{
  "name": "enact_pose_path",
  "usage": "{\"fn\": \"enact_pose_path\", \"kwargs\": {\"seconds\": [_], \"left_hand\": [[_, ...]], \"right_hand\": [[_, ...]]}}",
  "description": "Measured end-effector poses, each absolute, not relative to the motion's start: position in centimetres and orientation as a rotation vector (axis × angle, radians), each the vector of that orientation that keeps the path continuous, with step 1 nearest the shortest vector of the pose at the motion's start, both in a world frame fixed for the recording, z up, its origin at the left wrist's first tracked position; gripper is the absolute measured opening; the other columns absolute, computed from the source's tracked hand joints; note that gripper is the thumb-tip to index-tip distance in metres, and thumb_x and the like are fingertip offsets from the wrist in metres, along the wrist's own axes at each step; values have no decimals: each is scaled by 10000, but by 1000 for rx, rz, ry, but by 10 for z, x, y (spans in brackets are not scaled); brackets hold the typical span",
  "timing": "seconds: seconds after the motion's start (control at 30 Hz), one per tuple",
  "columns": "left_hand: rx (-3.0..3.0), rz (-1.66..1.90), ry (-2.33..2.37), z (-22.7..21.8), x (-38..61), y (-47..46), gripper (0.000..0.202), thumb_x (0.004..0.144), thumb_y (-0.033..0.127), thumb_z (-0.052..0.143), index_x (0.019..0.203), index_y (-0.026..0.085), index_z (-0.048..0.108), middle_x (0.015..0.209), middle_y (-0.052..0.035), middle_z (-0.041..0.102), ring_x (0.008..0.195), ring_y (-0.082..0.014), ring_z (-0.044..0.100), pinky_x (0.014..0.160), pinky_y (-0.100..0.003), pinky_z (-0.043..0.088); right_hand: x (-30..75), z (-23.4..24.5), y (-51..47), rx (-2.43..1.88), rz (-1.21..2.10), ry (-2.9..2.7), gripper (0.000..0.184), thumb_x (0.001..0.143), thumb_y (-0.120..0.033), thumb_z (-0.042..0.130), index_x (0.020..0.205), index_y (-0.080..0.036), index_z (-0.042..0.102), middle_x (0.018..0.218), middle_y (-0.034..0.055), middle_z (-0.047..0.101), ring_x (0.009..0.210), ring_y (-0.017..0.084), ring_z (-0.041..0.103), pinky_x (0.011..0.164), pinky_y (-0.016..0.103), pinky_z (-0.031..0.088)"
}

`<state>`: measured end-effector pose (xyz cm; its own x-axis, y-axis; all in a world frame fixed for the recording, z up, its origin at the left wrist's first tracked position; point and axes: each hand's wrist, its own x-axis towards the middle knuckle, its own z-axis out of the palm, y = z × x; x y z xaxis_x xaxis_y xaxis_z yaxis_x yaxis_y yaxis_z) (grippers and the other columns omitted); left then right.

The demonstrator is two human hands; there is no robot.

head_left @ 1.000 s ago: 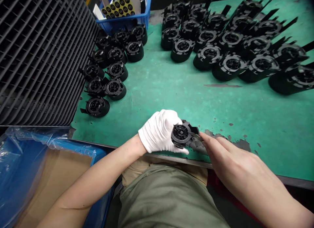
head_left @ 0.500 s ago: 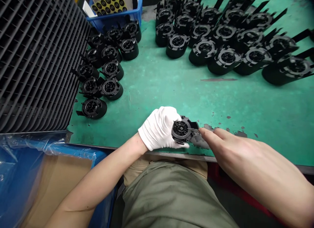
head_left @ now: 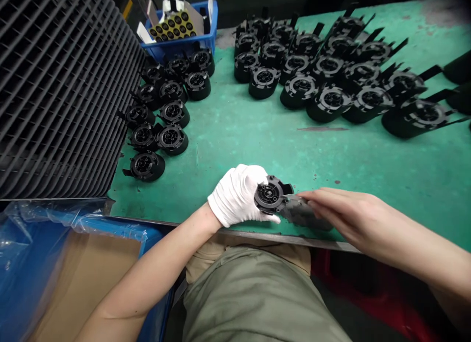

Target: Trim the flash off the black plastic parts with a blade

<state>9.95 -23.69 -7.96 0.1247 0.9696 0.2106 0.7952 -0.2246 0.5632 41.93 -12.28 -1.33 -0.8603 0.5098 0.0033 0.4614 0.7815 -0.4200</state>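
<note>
My left hand [head_left: 239, 195], in a white glove, is wrapped round a small round black plastic part [head_left: 270, 195] just above the near edge of the green table [head_left: 257, 136]. My bare right hand [head_left: 338, 207] reaches in from the right. Its fingers are held close together, with the tips at the right side of that part. I cannot make out whether they pinch anything.
Two groups of similar black round parts stand on the table: smaller ones [head_left: 162, 111] at the left, larger ones with tabs [head_left: 331, 72] across the back. A dark slatted grille [head_left: 59, 87] fills the left. A blue bin [head_left: 180, 28] is behind, and a blue plastic-lined carton [head_left: 55, 263] at lower left.
The view has shifted a little. My right hand has flattened and turned, its fingers now lying more level beside the part. My left hand keeps its hold on the part.
</note>
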Motion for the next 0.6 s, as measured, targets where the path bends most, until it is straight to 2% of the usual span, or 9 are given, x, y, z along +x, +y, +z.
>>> {"fn": "enact_pose_path", "kwargs": {"seconds": [0.1,0.2,0.3,0.4,0.5,0.53,0.6], "left_hand": [[2071,919,1996,-90,110,-246,1033,850,1186,868,1234,230,802,1245,-189,871,1092,-393,873,1007,-571,762],[2065,1039,2141,-97,124,-260,949,900,1093,937,1265,224,834,1103,-125,857,1001,-341,888,928,-488,776],[2021,1074,2129,-96,125,-269,995,865,1068,995,1386,232,858,1134,-114,869,1006,-331,905,935,-474,804],[1948,1020,2015,-86,110,-261,1231,736,1103,1048,1586,238,834,1383,-189,892,1259,-422,917,1128,-593,818],[1952,933,1775,-75,89,-238,1474,601,1069,1133,1750,223,764,1740,-295,793,1627,-557,797,1400,-756,689],[1954,895,1678,-72,83,-231,1488,622,1023,1156,1796,214,731,1820,-311,750,1701,-575,754,1451,-775,645],[1945,830,1499,-67,74,-220,1406,749,908,1159,1861,201,669,1870,-314,730,1742,-571,741,1478,-775,627]], "right_hand": [[418,-7,-136,-724,782,-2699,383,1322,-331,573,1610,-348,824,1367,73,964,1083,282,953,939,383,760],[416,-16,-153,-677,636,-2686,353,1330,-353,597,1621,-302,789,1268,75,955,996,273,950,828,371,748],[416,-29,-158,-664,416,-2729,341,1347,-333,552,1606,-258,761,1246,86,947,909,256,942,693,351,698],[415,-34,-155,-635,313,-2753,359,1346,-296,547,1649,-236,729,1231,83,936,864,237,926,677,340,683],[411,-31,-156,-641,222,-2779,400,1348,-304,527,1673,-202,736,1139,86,909,738,226,864,582,335,611],[410,-29,-157,-646,214,-2783,409,1349,-311,521,1672,-198,745,1133,93,906,713,224,847,558,334,589],[410,-26,-158,-635,286,-2765,428,1342,-305,519,1693,-211,747,1205,117,918,782,236,878,612,333,635]]}}
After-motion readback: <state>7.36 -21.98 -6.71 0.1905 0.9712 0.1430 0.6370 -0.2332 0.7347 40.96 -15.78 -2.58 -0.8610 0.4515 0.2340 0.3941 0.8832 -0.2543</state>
